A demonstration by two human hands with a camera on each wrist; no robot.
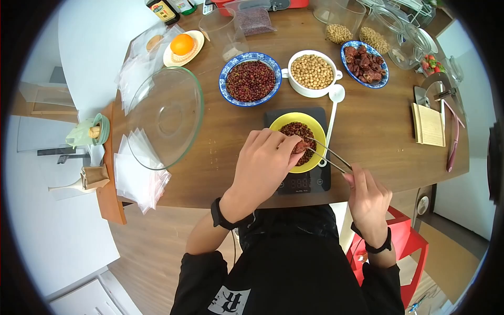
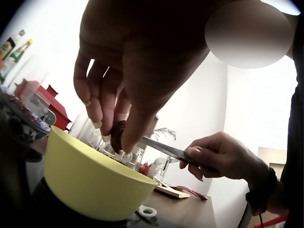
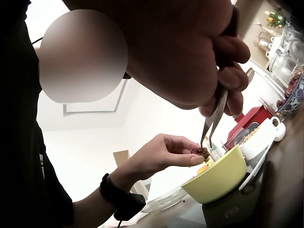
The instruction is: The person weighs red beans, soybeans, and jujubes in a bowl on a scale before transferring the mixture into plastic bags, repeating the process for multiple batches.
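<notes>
Over the yellow bowl (image 1: 293,116), the left hand (image 1: 265,165) pinches a dark red dried date (image 1: 300,147) between thumb and fingers. The right hand (image 1: 369,199) grips metal tweezers (image 1: 336,155), whose tips reach the date; in the right wrist view they touch or nearly touch the date (image 3: 200,152). Small dark red beans (image 1: 297,130) lie in the bowl, which stands on a black scale (image 1: 324,181). The left wrist view shows the date above the bowl's rim (image 2: 95,156), partly hidden by the left thumb.
Behind the bowl stand a blue-rimmed bowl of red beans (image 1: 250,80), a white pot of pale beans (image 1: 312,72) and a plate of dates (image 1: 365,64). A white spoon (image 1: 334,113) lies right of the bowl; a large glass bowl (image 1: 165,118) and plastic bags (image 1: 137,176) are left.
</notes>
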